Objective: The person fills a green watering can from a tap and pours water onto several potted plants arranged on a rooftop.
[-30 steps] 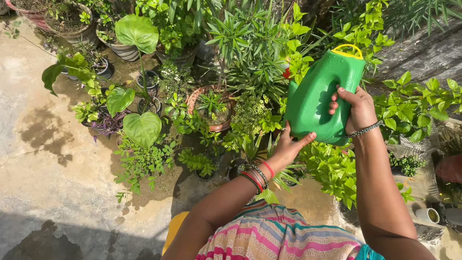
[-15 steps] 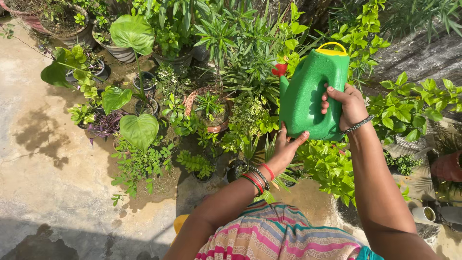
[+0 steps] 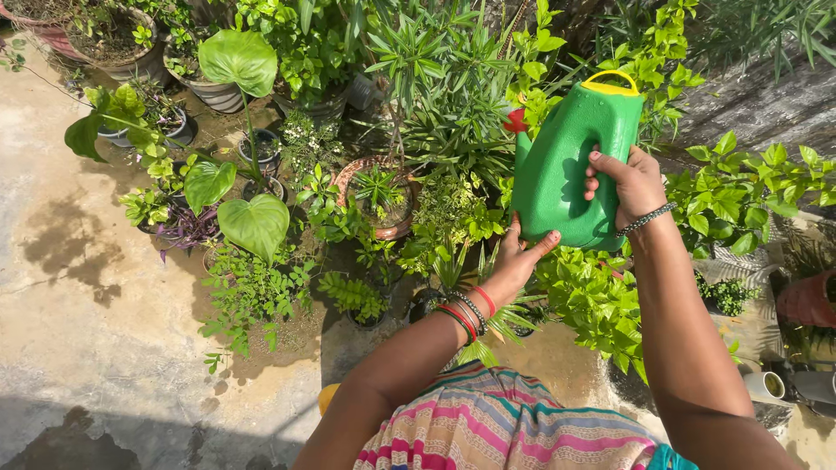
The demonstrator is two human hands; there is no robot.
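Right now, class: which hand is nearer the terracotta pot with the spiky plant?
Left. The left hand, under the can, is just right of the pot; the right hand is farther right.

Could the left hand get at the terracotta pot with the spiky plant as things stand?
Probably not right away: the left hand is propping the green watering can from below. The terracotta pot sits lower left with leaves around it, otherwise uncovered.

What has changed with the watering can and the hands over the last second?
The green plastic watering can with the yellow handle has shifted slightly left and up in view, and its red spout tip now shows among the leaves. No hold changed: the right hand still grips its recessed side, and the left hand still props its base from below. The potted plants stay put.
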